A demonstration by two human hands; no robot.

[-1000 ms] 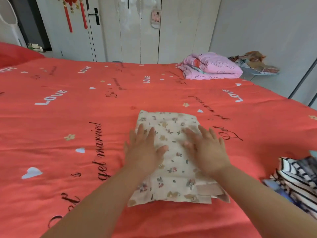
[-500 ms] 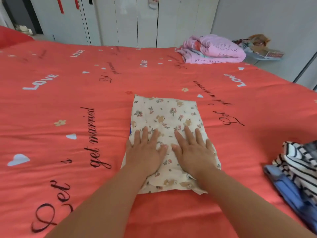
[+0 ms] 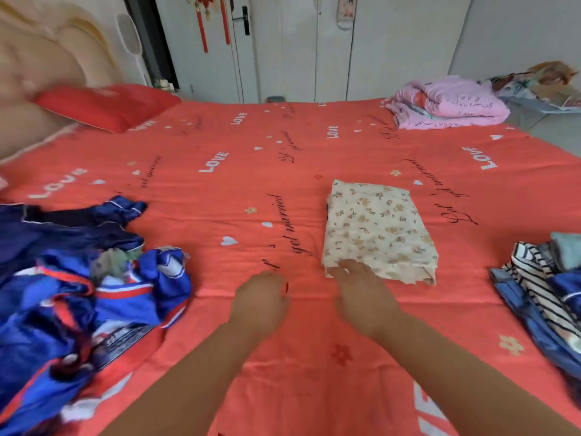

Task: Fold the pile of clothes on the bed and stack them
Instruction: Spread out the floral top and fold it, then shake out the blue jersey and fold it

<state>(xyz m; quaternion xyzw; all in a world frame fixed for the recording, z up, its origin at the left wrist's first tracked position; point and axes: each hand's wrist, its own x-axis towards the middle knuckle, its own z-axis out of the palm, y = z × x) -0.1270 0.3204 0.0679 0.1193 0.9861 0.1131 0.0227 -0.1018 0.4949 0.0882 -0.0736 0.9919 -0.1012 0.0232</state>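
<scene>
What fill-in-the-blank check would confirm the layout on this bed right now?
1. The crumpled blue satin clothes pile lies to the ____ of the left hand.
2. The right hand reaches the near corner of the folded cream floral cloth, while the left hand holds ____.
3. The black-and-white striped garment lies to the ____ of the folded cream floral cloth.
Missing words: left; nothing; right.

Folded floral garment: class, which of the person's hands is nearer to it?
Right. The right hand reaches the near-left corner of the folded floral garment; the left hand is over the red bedsheet further left, clear of it.
</scene>
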